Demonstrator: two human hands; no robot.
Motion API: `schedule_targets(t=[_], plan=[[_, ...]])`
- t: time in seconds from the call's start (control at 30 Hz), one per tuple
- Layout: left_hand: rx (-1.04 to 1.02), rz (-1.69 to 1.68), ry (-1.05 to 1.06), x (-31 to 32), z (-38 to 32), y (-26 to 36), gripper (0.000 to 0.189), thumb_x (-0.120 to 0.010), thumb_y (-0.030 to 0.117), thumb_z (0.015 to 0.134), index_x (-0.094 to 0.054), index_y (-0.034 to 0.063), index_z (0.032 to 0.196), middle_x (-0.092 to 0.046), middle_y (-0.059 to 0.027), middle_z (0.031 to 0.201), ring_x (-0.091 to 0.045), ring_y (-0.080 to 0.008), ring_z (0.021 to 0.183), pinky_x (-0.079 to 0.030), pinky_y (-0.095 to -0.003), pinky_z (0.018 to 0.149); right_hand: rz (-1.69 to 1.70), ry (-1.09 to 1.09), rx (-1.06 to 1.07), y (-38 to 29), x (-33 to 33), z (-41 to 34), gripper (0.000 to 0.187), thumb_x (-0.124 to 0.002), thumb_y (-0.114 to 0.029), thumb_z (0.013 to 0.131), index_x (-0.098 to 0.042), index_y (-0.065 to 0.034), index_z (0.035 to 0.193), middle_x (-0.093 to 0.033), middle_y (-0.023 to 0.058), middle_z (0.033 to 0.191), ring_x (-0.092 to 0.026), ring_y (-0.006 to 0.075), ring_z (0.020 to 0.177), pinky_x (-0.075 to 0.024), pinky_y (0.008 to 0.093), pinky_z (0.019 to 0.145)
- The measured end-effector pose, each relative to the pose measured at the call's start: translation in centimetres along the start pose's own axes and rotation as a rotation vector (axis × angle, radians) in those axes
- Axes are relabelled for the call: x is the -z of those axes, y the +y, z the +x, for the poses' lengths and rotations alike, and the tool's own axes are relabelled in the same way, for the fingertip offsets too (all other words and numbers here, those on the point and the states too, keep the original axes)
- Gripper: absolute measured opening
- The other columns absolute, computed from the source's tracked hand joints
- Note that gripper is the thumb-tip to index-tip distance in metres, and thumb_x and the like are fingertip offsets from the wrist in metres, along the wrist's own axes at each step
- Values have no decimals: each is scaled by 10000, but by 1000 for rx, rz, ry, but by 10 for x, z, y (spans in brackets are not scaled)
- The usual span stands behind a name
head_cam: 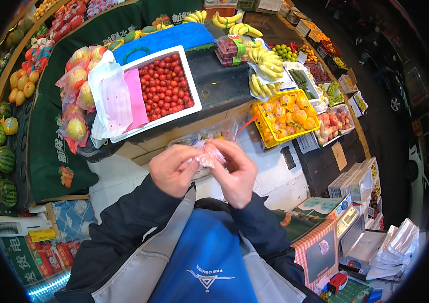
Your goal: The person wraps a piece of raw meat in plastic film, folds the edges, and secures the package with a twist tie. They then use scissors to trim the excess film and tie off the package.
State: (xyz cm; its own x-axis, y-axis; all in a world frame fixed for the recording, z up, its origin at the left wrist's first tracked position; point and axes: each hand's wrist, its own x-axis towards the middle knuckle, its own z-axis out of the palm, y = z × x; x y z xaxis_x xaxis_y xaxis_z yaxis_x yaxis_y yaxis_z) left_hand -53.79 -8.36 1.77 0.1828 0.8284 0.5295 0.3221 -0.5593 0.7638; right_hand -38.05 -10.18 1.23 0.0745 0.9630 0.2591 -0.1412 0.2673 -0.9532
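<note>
My left hand (176,170) and my right hand (235,172) meet in front of my chest. Between the fingertips of both is a crumpled piece of thin pinkish plastic (210,156), pinched from either side. Just beyond the fingers lies a clear plastic bag (220,129) with yellowish things inside, partly hidden by my hands. Whether the pinkish plastic joins this bag cannot be made out. Ahead, a white foam box (190,77) of small red tomatoes (167,89) rests on the black stand, its left part covered by white and pink sheets (110,94).
Bagged pomelos (76,128) flank the foam box on the left. To the right stand a yellow crate (288,137) of wrapped orange fruit, bananas (267,62) and a box of peaches (333,123). A checked-cloth-covered stand (316,261) is near my right elbow. White floor tiles (275,170) show below.
</note>
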Motion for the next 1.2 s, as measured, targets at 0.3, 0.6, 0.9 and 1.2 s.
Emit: schedule_targets(t=[0.3, 0.6, 0.9, 1.2], plan=[[-786, -499, -397, 60, 39, 101, 195, -641, 20, 845, -630, -44, 1029, -657, -140, 969, -662, -260, 881, -559, -350, 792, -114, -398, 854, -124, 24, -16, 203, -749, -87, 810, -649, 43, 929, -678, 217, 929, -692, 294, 750, -585, 359, 621], [-944, -362, -371, 47, 55, 115, 176, -609, -12, 854, -661, -13, 1023, -673, -138, 989, -680, -250, 890, -581, -353, 779, -194, -469, 751, -140, 39, -15, 206, -731, -61, 815, -647, 60, 959, -672, 223, 934, -694, 300, 775, -587, 365, 623], [196, -377, -263, 15, 31, 63, 108, -646, 40, 858, -636, -22, 946, -655, -77, 784, -600, -105, 665, -492, -242, 618, 174, -242, -106, -74, 26, -13, 642, -719, -10, 826, -426, 25, 1396, -530, 106, 1274, -533, 163, 1162, -439, 300, 980], [437, -332, -229, -17, 1, 8, 116, -615, 105, 935, -596, -8, 943, -613, -24, 806, -551, -68, 714, -463, -218, 636, 546, -189, -529, -6, 30, -8, 359, -608, -177, 957, -490, -23, 1259, -577, 27, 980, -567, 66, 755, -486, 210, 600]])
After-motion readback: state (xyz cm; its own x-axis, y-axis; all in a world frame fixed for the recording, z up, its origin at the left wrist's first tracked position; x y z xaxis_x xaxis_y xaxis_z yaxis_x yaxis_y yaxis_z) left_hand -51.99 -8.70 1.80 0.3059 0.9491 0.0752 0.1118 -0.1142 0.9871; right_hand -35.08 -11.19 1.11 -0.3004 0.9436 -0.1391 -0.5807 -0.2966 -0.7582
